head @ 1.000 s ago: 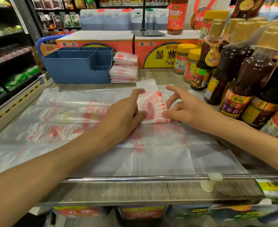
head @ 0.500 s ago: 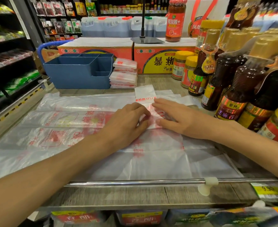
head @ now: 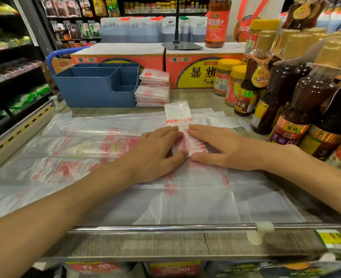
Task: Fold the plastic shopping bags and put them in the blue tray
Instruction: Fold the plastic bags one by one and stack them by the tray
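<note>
Both hands lay flat on a folded plastic bag [head: 193,146], the left hand [head: 157,151] and right hand [head: 221,147] meeting over it, fingers [head: 200,130] straight. The bag's white handle strip [head: 177,113] stuck out beyond them, toward the blue tray [head: 97,87]. Flat unfolded bags [head: 85,149] covered the table [head: 185,243] under the hands. A stack of folded bags [head: 153,89] stood just beside the blue tray, with sauce bottles [head: 298,109] farther that way.

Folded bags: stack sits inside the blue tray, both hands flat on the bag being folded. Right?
Not quite. In the head view the stack of folded bags stands beside the blue tray, against its right wall, not inside. Left hand and right hand do press flat on the bag being folded.
</note>
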